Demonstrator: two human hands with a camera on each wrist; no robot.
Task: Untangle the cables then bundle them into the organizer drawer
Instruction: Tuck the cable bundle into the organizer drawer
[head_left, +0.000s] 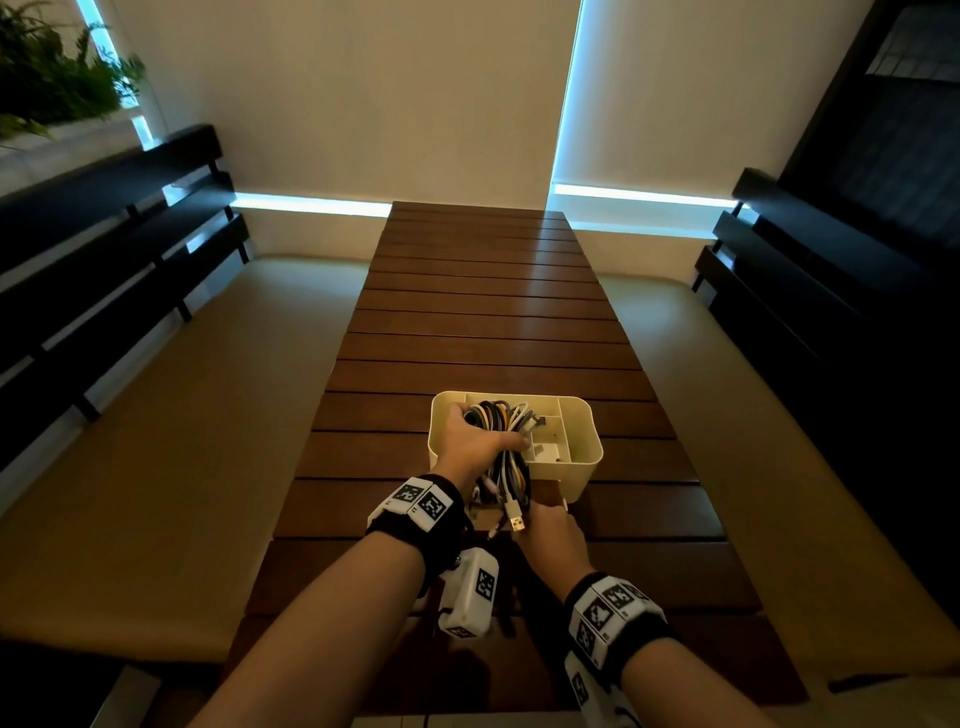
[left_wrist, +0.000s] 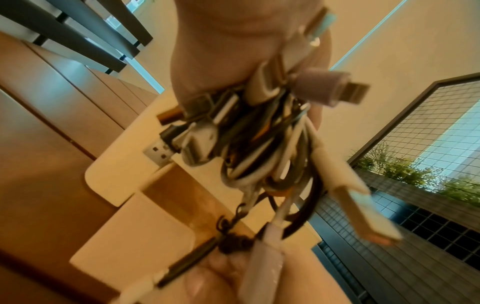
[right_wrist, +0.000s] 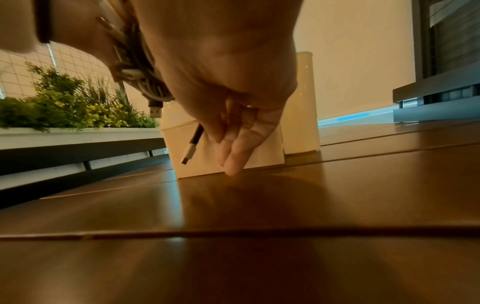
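Your left hand (head_left: 470, 441) has a full grip round the cable bundle (head_left: 506, 447), which lies half in the cream organizer (head_left: 584, 467) and half hanging over its near wall. Loose plug ends (head_left: 516, 519) dangle outside, just above the bench (head_left: 493, 312). Your right hand (head_left: 553, 540) is low beside the near wall, fingers (right_wrist: 233, 162) pointing down to the bench; a dark cable end (right_wrist: 193, 144) shows beside them, but whether that grip holds it I cannot tell.

The likely trouble is in those hanging ends. If you push the bundle down as it is, the plugs may catch on the rim or on the inner dividers, and the light organizer could slide or tip toward you. Loosen your left grip too soon and the coils will probably spring apart and tangle again.
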